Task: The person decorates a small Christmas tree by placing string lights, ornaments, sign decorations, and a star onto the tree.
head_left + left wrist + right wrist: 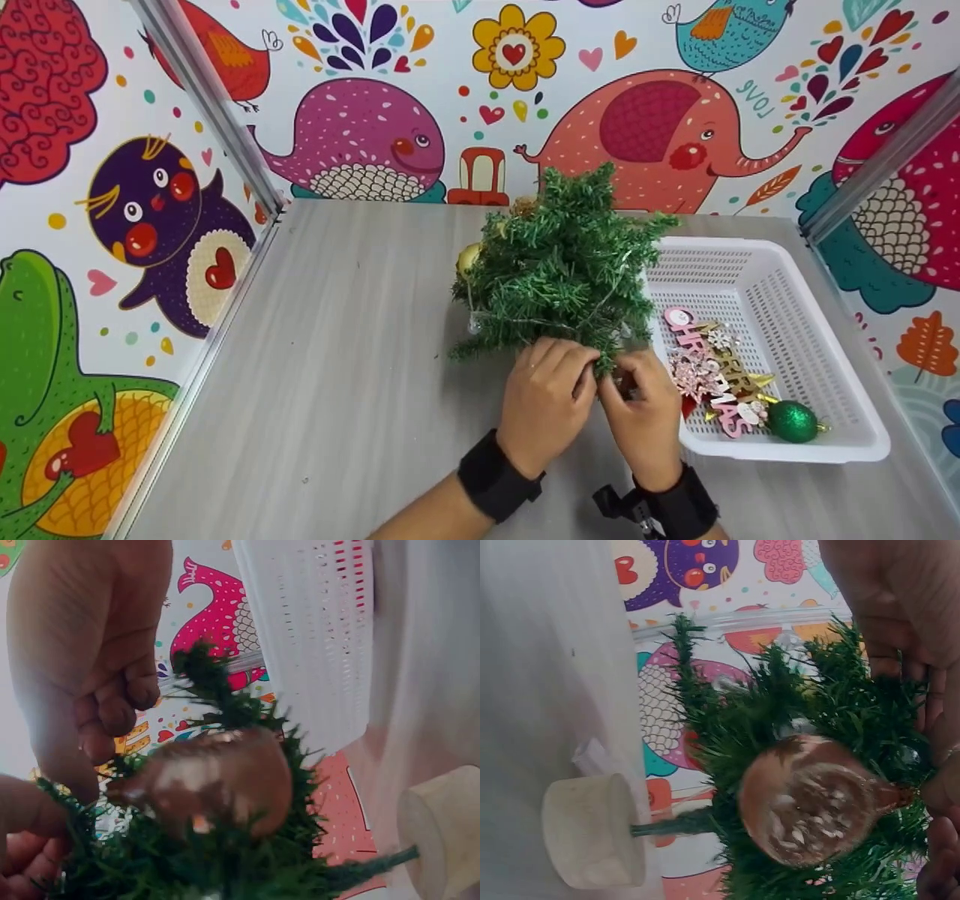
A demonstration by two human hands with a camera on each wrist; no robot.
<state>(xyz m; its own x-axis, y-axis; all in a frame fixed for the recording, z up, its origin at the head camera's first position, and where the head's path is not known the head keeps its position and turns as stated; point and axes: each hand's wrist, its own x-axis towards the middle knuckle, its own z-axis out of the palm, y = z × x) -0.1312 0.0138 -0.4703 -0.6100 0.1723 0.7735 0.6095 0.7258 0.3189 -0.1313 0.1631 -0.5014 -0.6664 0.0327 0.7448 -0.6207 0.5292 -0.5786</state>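
A small green artificial Christmas tree (pixel 570 270) stands on the table. At its front, my left hand (pixel 547 394) pinches the tip of a branch (pixel 606 360). Beside it my right hand (pixel 645 416) has thumb and forefinger bent together close to that tip. Both wrist views show a shiny copper-coloured bauble (pixel 810 799) against the foliage, its cap (pixel 124 791) at the fingertips of both hands. My right hand seems to hold its hanging loop, mostly hidden by fingers. From the head the bauble is out of sight.
To the right, a white plastic basket (pixel 795 322) holds a green glitter bauble (pixel 793 421) and several Christmas signs and stars (pixel 705 367). A gold bauble (pixel 469 260) hangs at the tree's left. The round wooden base (pixel 592 832) shows under the tree. Patterned panels (pixel 360 142) surround the table.
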